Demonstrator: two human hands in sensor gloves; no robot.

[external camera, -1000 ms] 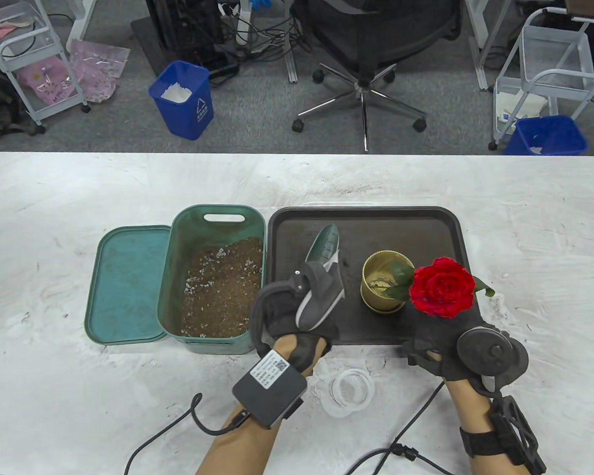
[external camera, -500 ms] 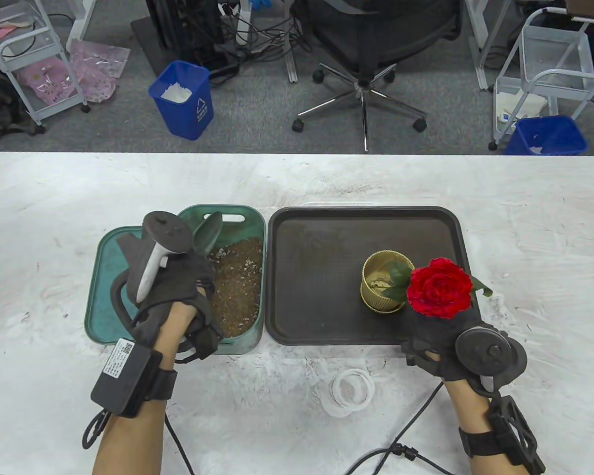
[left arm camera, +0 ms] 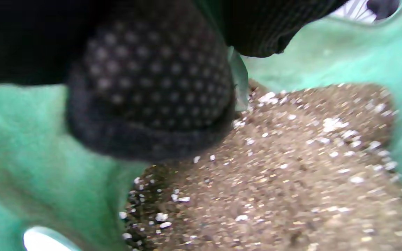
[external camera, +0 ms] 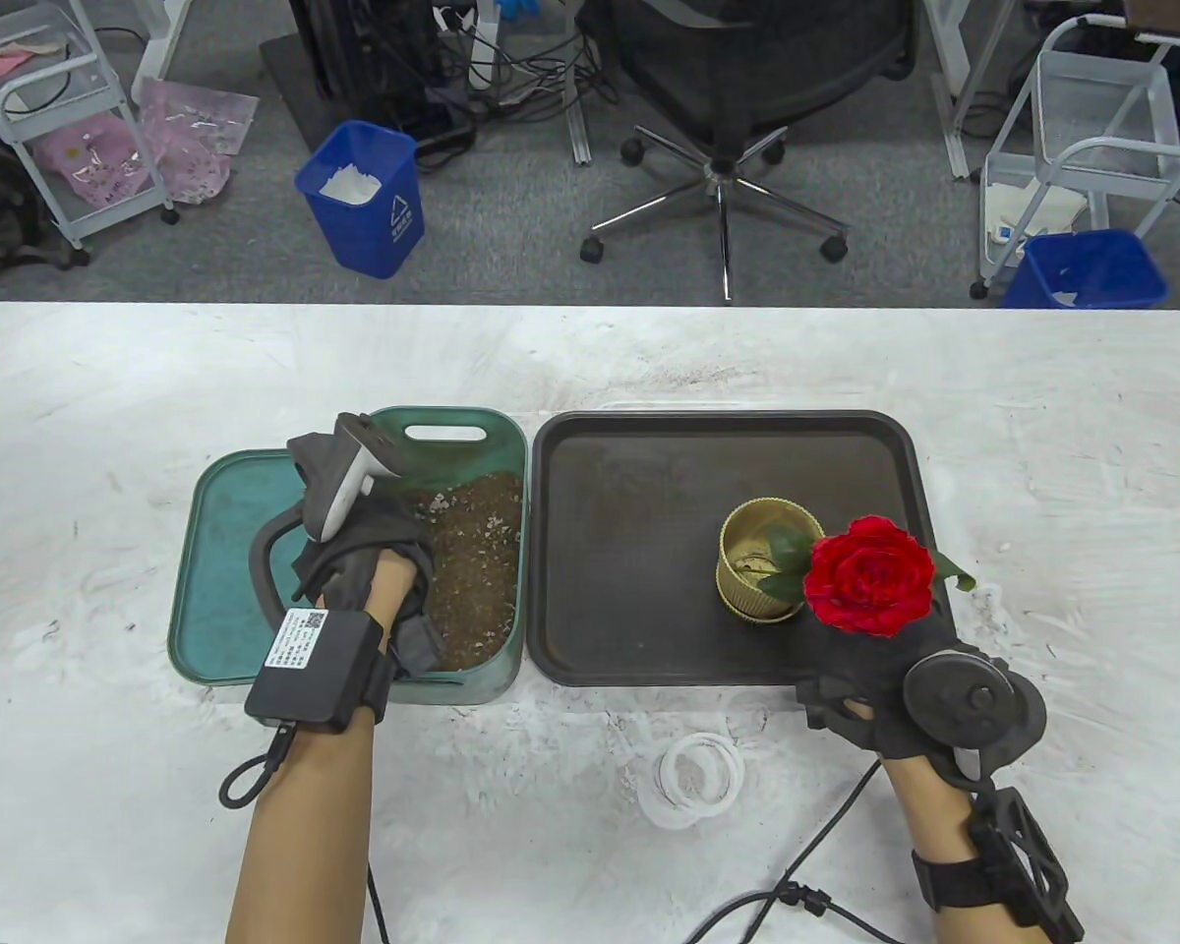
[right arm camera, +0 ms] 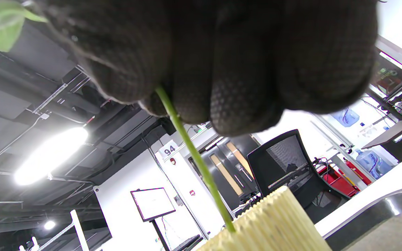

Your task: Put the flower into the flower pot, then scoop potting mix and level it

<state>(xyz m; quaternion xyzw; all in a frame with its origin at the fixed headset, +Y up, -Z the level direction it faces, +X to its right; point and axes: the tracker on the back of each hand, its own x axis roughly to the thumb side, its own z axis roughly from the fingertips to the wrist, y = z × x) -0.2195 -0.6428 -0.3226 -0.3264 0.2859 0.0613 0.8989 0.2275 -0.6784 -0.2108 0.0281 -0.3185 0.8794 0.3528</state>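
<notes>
Left hand [external camera: 364, 551]: left of centre in the table view, inside the green bin [external camera: 452, 425]. Fingers curled downward; in the left wrist view a dotted fingertip [left arm camera: 152, 87] lies against a pale green blade edge, the trowel [left arm camera: 239, 82], whose tip meets the potting mix [left arm camera: 274, 167]. Handle hidden by the glove.

Potting mix: brown with white flecks, fills the right part of the bin in the table view.

Bin lid [external camera: 226, 560]: teal, flat on the table, touching the bin's left side.

Right hand [external camera: 875, 678]: lower right of the table view, at the near right corner of the tray [external camera: 639, 590]. In the right wrist view the fingers [right arm camera: 243, 80] are closed round the green stem [right arm camera: 194, 157].

Rose [external camera: 870, 575]: red bloom, right of centre, above the hand; its stem runs down into the pot.

Flower pot [external camera: 762, 575]: gold, ribbed, upright on the right half of the dark tray. Contents unclear.

Clear ring [external camera: 693, 777]: on the white table [external camera: 108, 442], near edge, below the tray.
</notes>
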